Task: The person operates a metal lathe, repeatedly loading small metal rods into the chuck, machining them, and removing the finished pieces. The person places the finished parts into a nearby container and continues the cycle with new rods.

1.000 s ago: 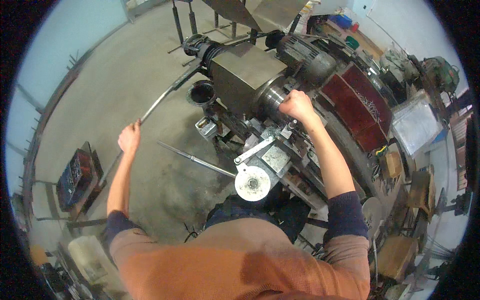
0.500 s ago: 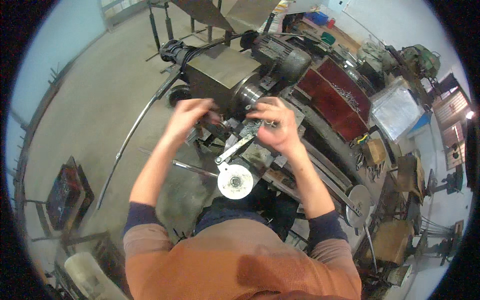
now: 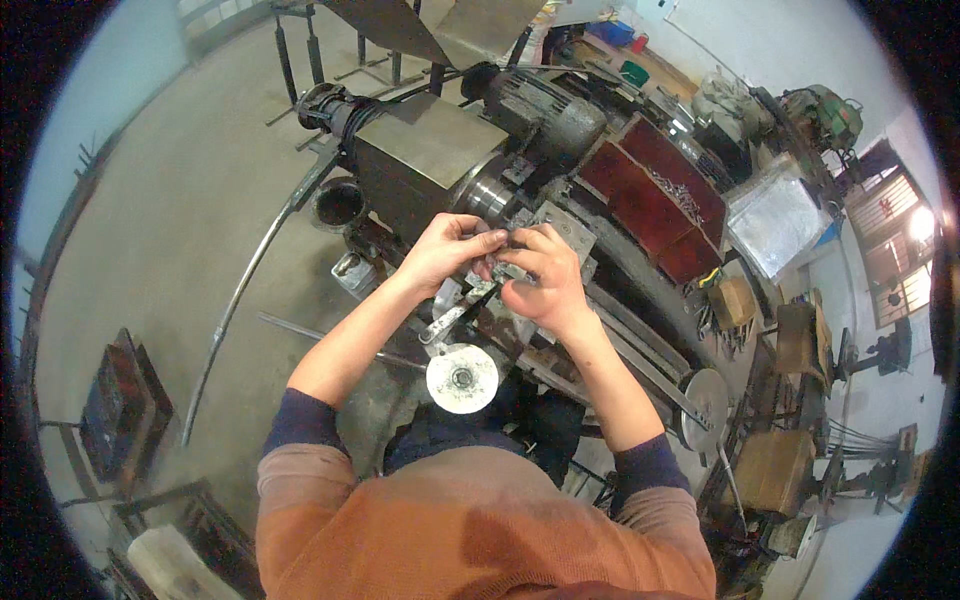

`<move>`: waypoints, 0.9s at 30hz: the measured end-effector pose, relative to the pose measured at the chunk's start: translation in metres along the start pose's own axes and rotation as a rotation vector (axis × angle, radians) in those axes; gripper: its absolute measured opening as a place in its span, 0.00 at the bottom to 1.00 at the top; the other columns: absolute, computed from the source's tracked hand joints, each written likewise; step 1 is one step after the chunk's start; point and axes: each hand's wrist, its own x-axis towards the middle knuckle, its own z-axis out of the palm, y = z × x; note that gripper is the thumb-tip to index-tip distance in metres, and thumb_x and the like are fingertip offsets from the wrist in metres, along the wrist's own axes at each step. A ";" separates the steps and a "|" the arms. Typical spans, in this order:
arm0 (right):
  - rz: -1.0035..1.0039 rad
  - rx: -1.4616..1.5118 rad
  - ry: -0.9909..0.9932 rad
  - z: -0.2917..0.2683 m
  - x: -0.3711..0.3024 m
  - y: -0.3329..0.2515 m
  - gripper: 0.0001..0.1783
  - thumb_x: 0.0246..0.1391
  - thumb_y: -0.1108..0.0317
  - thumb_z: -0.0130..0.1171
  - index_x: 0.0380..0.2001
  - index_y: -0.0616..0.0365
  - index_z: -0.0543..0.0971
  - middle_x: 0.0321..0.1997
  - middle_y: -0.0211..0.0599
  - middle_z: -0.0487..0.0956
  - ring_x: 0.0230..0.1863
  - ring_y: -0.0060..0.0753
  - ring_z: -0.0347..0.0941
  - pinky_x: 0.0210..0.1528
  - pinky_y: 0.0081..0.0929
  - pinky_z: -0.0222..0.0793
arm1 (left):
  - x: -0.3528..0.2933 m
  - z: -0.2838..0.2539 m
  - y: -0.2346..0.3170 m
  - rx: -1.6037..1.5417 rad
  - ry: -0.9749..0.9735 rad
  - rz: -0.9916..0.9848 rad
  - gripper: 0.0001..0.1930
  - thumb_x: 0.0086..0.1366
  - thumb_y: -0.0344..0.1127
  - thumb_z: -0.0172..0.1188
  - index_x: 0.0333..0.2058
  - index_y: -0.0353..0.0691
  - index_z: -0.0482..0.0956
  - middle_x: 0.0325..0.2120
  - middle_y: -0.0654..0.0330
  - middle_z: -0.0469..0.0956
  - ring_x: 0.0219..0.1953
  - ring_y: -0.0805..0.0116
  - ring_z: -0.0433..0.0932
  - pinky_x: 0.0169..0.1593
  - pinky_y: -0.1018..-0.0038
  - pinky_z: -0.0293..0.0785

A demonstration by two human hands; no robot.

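- Small metal workpiece (image 3: 503,268) sits between the person's two hands, just in front of the lathe chuck (image 3: 490,200) and above the machine's carriage; its exact shape is too small and too covered to tell.
- Left hand (image 3: 447,250) comes in from the left with its fingers curled together, the fingertips (image 3: 487,240) pinched on the near-left end of the piece.
- Right hand (image 3: 540,275) meets it from the right, fingers bent and closed around the other end; the thumb lies toward the person.
- Both hands touch the piece and almost touch each other, so neither is clearly nearer; the piece lies at the fingertips of both.
- Long axis appears to run roughly left to right across the view, from one hand to the other, though the fingers hide most of it.
- Grey motor housing (image 3: 425,150) stands just behind the hands, with the chuck at its right face.
- A round white handwheel (image 3: 462,378) sits below the hands, nearer the person's body, apart from them.
- A curved metal bar (image 3: 240,300) lies on the concrete floor (image 3: 150,220) well to the left.
- Red trays (image 3: 660,195) lie to the right, beyond the machine.
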 end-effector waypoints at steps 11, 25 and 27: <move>0.186 -0.201 -0.290 -0.010 0.038 0.061 0.17 0.25 0.68 0.56 0.27 0.58 0.81 0.36 0.43 0.77 0.36 0.46 0.71 0.41 0.35 0.67 | -0.049 -0.092 0.050 0.762 0.346 0.096 0.16 0.56 0.40 0.57 0.36 0.31 0.75 0.24 0.58 0.76 0.26 0.75 0.74 0.30 0.77 0.70; 0.497 0.007 -0.494 0.031 0.045 0.101 0.12 0.28 0.63 0.54 0.20 0.56 0.79 0.22 0.46 0.77 0.27 0.44 0.75 0.34 0.32 0.70 | -0.221 -0.215 0.006 1.313 0.748 -0.334 0.18 0.53 0.46 0.58 0.32 0.34 0.72 0.19 0.48 0.73 0.24 0.50 0.73 0.29 0.63 0.67; 0.401 -0.133 -0.602 0.032 0.053 0.101 0.19 0.28 0.62 0.55 0.29 0.56 0.81 0.25 0.47 0.78 0.28 0.39 0.76 0.35 0.28 0.70 | -0.220 -0.218 -0.001 1.460 0.746 -0.297 0.18 0.52 0.44 0.59 0.29 0.33 0.70 0.18 0.48 0.72 0.25 0.47 0.73 0.29 0.61 0.67</move>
